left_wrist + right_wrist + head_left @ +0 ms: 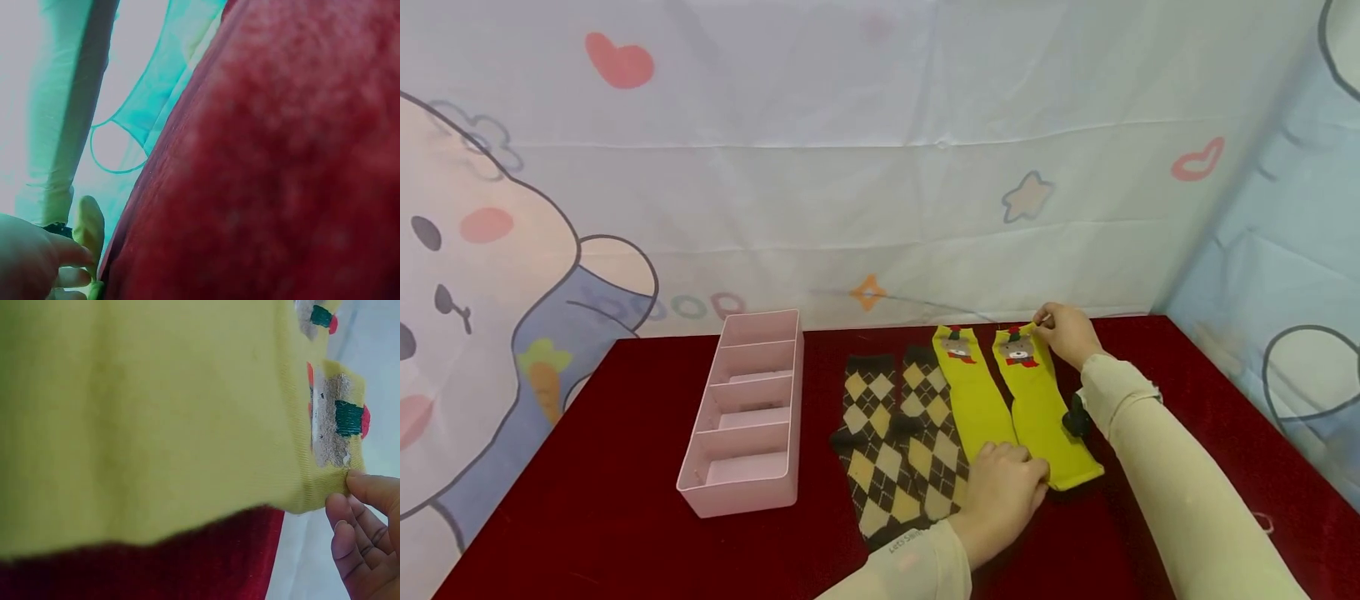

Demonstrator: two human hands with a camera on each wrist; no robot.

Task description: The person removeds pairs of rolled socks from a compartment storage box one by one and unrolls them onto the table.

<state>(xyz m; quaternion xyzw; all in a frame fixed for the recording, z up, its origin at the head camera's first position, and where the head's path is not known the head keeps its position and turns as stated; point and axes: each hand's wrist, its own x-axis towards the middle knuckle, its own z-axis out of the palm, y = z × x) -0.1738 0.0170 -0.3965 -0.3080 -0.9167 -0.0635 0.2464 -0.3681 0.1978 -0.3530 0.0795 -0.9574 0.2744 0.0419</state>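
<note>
The right hand (1066,332) reaches to the far end of the right yellow sock (1039,408) and pinches the corner of its cuff. In the right wrist view the thumb tip presses on that corner from above while the other fingers (350,547) curl loosely beneath it, so the grip is a narrow pinch, nearly closed on the fabric edge. The bear patch (1018,348) on the cuff sits just beside the pinching fingers.

The left hand (1003,492) lies at the near end of the same sock, at its toe. Its fingers are bent over the yellow fabric; the head view shows them on the toe, and the left wrist view shows fingertips (75,256) against a yellow edge, but whether they press it flat or pinch it cannot be told.

The sock lies flat on the red table (625,500), stretched between the two hands, cuff away from the person and toe toward them. A small dark thing on the right wrist hangs over its right edge about midway.

A second yellow sock (973,396) lies just to the left, side by side with the first, its toe end also under the left hand. Left of that lie two argyle socks (898,446), touching each other. Further left, apart from the socks, stands a pink divided tray (741,483). A cartoon-print cloth (880,167) hangs behind the table.
</note>
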